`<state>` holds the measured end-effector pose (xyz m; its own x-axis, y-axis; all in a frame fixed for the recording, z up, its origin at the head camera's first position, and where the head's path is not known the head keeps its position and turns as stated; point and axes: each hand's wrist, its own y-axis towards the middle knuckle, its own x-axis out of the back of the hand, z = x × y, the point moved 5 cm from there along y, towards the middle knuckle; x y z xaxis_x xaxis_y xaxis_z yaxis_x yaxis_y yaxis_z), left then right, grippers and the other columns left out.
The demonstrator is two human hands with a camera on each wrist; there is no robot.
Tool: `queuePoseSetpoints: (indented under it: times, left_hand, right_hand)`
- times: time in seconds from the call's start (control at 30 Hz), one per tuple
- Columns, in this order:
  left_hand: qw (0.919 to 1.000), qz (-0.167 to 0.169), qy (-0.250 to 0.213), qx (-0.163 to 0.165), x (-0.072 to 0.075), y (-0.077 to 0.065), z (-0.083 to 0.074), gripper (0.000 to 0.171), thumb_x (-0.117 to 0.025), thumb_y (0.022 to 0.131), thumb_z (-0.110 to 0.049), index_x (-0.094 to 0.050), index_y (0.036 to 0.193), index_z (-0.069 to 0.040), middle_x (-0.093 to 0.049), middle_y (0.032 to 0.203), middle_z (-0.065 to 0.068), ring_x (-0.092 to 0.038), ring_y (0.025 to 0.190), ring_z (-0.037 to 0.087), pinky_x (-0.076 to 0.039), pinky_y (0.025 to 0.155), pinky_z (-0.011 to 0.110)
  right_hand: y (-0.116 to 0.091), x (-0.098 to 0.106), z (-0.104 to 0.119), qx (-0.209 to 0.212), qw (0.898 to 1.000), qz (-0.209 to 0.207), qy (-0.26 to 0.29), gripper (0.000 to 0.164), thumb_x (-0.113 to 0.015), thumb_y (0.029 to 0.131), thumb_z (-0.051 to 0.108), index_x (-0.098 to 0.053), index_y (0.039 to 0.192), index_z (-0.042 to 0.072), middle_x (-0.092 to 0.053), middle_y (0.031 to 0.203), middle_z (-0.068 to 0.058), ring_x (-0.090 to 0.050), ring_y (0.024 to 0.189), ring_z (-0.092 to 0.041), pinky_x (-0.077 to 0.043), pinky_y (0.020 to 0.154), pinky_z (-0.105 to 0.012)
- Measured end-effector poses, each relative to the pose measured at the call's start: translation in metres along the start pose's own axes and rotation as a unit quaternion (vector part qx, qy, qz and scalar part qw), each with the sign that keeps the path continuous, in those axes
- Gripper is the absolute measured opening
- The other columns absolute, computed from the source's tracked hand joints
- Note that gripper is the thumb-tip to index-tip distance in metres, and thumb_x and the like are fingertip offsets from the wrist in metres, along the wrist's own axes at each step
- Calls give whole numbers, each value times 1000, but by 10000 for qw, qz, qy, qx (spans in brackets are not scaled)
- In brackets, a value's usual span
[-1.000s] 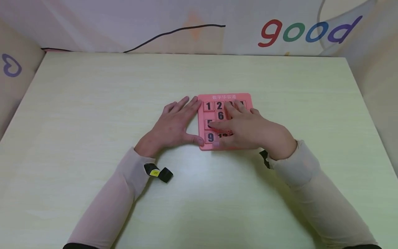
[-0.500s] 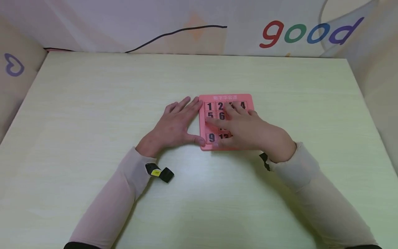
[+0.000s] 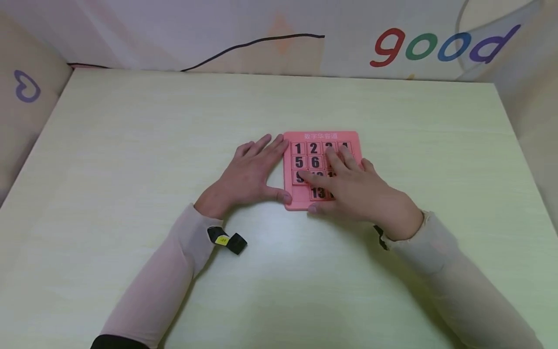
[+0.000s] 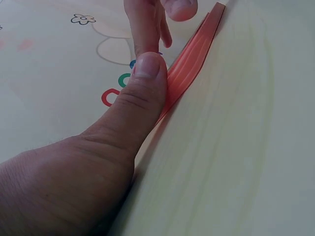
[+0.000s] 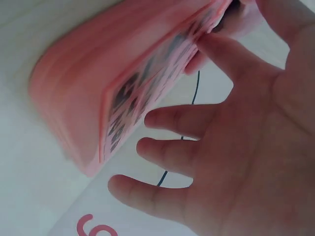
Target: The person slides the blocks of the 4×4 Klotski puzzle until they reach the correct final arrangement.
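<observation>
A pink sliding number puzzle lies flat on the table. Tiles 1, 2, 5 and 6 show at its upper left, and the bottom-left slot holds no tile. My left hand rests along the left edge, fingers extended at the top corner and thumb at the bottom one; the left wrist view shows the thumb against the side. Over the board spreads my right hand, its index fingertip on the 9 tile and its thumb by the bottom edge. It hides several tiles on the right. In the right wrist view its other fingers are outstretched.
The pale table extends around the puzzle on all sides. A printed cloth wall with coloured letters borders the far edge, and further cloth stands at both sides. Black straps with a small camera sit on the wrists.
The 5 tile moved up from the third row to the second, then the 9 tile rose from the bottom row to the third. My right hand shifted slightly right and nearer; the left stayed.
</observation>
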<state>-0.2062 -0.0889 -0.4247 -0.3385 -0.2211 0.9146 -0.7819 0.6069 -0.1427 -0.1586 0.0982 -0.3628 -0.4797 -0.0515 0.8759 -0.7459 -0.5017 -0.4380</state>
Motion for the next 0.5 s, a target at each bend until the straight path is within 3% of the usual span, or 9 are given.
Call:
queuePoseSetpoints:
  times: [0.23,0.5]
  left_hand:
    - [10000,25,74,-2,-2,1,0,121,-55,77,-86,-6,164,-18,-3,169,-2,6,154,21,-4,121,47]
    - [10000,-1,32,-2,-3,-1,1,121,-55,77,-86,-6,164,-17,-2,169,-2,6,154,21,-3,121,46]
  right_hand:
    - [3,-3,-2,-105,9998,-14,159,75,-62,92,62,-37,158,34,-6,165,-27,3,149,-50,-14,109,-76]
    - [-17,5,-10,-126,9989,-73,436,73,-65,92,59,-40,156,33,-11,165,-24,0,150,-47,-12,109,-76]
